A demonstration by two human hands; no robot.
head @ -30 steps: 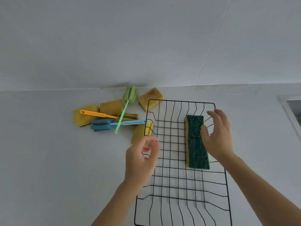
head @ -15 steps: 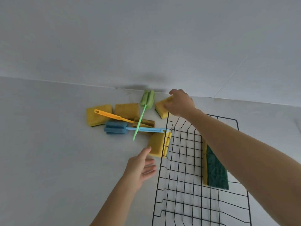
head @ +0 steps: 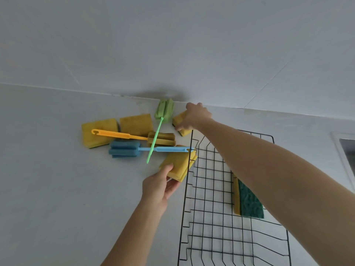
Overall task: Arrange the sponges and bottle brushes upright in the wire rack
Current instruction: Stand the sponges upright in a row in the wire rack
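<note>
A black wire rack (head: pixel 211 189) lies on the white counter, with one yellow-and-green sponge (head: pixel 247 200) standing on edge inside it. My right hand (head: pixel 194 117) reaches over the rack's far corner and grips a yellow sponge (head: pixel 179 120) near the wall. My left hand (head: pixel 160 186) takes hold of the near edge of another yellow sponge (head: pixel 179 165) beside the rack's left rim. Left of these lie two more yellow sponges (head: pixel 99 131) (head: pixel 136 123) and three crossed bottle brushes: orange (head: pixel 119 134), blue (head: pixel 124 149) and green (head: pixel 165 111).
A white wall rises just behind the pile of sponges. A sink edge (head: pixel 343 146) shows at the far right. My right forearm (head: pixel 269 166) crosses above the rack and hides part of it.
My right hand has closed on the far yellow sponge by the wall. My left hand has moved forward to the sponge beside the rack. The view has shifted closer.
</note>
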